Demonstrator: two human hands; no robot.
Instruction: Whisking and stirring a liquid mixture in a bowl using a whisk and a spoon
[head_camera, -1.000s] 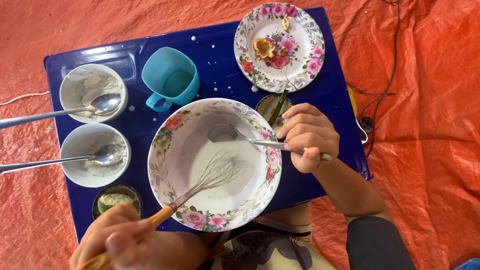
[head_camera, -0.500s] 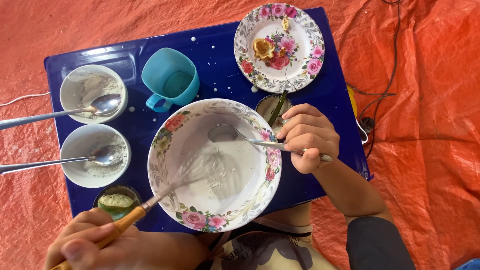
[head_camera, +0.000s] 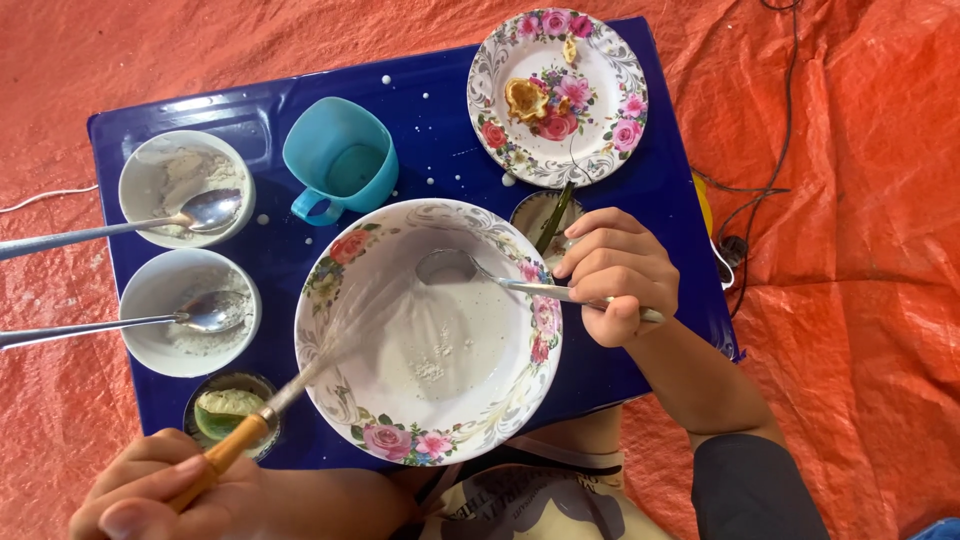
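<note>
Blue tray (head_camera: 620, 210), left hand (head_camera: 170, 490) gripping whisk (head_camera: 300, 375) in floral bowl (head_camera: 340, 400), right hand (head_camera: 615, 275) gripping spoon (head_camera: 470, 270)

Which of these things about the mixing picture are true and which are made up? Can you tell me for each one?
1. The left hand holds a whisk with a wooden handle. True.
2. The big flowery bowl has red soup in it. False: it holds a thin white mixture.
3. The right hand holds a metal spoon whose end dips into the flowery bowl. True.
4. The blue cup lies tipped over on its side. False: it stands upright on the blue tray.
5. Each of the two small white bowls has a spoon resting in it. True.
6. The flowery plate is piled high with food. False: only a few small bits lie on it.
</note>
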